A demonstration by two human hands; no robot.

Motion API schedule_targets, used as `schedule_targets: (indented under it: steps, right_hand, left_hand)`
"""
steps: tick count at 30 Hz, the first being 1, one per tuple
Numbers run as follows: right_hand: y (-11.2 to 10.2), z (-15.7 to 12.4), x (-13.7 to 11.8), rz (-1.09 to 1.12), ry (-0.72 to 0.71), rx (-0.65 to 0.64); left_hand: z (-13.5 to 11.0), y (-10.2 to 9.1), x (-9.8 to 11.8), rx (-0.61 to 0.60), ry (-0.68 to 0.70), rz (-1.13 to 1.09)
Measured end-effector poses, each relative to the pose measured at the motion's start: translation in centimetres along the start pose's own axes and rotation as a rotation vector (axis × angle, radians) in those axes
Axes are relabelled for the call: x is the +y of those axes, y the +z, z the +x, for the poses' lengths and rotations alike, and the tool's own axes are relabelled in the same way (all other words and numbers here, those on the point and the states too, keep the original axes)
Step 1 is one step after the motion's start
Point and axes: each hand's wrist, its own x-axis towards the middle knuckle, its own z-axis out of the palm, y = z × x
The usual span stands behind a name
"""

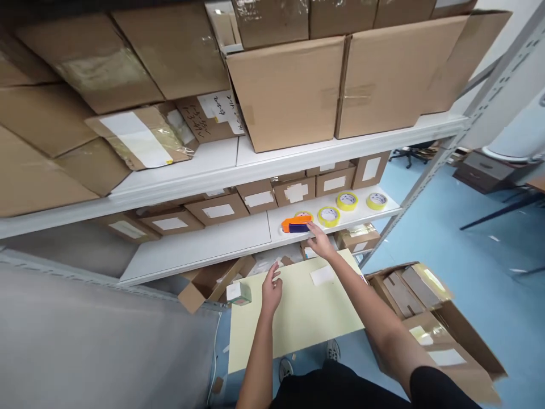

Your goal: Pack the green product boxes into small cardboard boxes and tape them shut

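Observation:
My right hand [320, 241] reaches to the middle shelf, its fingertips at the right end of an orange and dark blue tape dispenser [297, 224]. Its fingers are stretched out and the thumb sits apart, below the handle; no firm grip shows. The dispenser lies at the shelf's front edge, with a roll of yellow tape [305, 215] partly hidden behind it. Above a pale yellow board [293, 318], my left hand [271, 289] is empty, its fingers loosely bent and apart. A white label or paper slip [322, 275] and a small green-and-white box [239, 293] rest on the board.
Several yellow tape rolls [329, 216] lie right of the dispenser. Labelled cartons [295, 192] line the middle shelf's back; large cartons [293, 94] fill the upper shelf. An open carton [213, 281] stands left of the board, more cartons [447, 341] at right. A metal post [443, 153] bounds the shelf.

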Motion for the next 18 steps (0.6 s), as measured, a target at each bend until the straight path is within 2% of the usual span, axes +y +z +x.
schedule_targets:
  steps: [4, 6, 8, 12, 14, 18]
  right_hand:
    - [-0.1, 5.8, -1.3, -0.239, 0.001, -0.239]
    - [0.4, 7.3, -1.8, -0.375, 0.044, -0.369]
    - [0.9, 8.1, -2.2, -0.474, 0.080, -0.426]
    - [1.3, 8.8, -2.5, -0.525, 0.145, -0.453]
    - [1.5, 8.6, -3.2, -0.518, 0.132, -0.463]
    - [2.9, 6.0, -5.8, -0.505, 0.030, -0.462]
  left_hand:
    - [-2.1, -2.1, 0.5, 0.089, -0.010, 0.039]
    - [-3.2, -3.3, 0.2, 0.154, -0.022, 0.039]
    - [-4.1, -4.4, -0.3, 0.207, -0.029, 0.029]
    - [-5.8, -6.9, -1.4, 0.280, -0.020, 0.003]
    - [-6.4, -8.2, -1.8, 0.294, 0.001, -0.026]
    - [-6.8, -11.3, -2.7, 0.299, 0.035, -0.095]
